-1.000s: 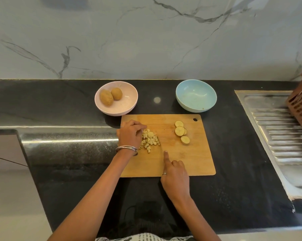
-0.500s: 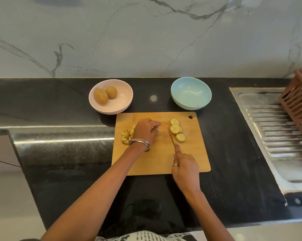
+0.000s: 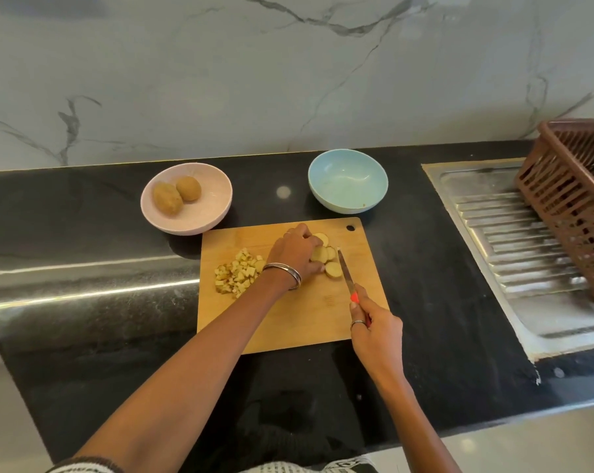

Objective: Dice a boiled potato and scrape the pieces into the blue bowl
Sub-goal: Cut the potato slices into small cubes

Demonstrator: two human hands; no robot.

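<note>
While the left hand [image 3: 297, 252] curls down over the potato slices [image 3: 326, 256] at the far middle of the wooden cutting board [image 3: 288, 322], its grip is narrow, fingertips closed onto the nearest round and touching the ones beside it. A metal bangle [image 3: 285, 274] sits at that wrist. Just right of the slices, the knife [image 3: 346, 273] lies with its blade pointing away toward the far edge of the board, tip level with the slices and close beside them; whether the edge touches a slice I cannot tell. The right hand [image 3: 374, 331] wraps tight round the red handle at the board's near right edge, index finger stretched forward along the handle toward the blade, a ring on one finger. On the left part of the board sits the pile of diced potato [image 3: 237, 273], just beside the left wrist. Beyond the board's far right corner, on the black worktop [image 3: 425, 285], stands the blue bowl [image 3: 348, 180], with no potato in it. To the far left is a pink bowl [image 3: 186, 198] holding two whole potatoes [image 3: 177, 198]. At the right, a steel sink drainboard [image 3: 514, 240] carries a brown plastic basket [image 3: 575, 203].
</note>
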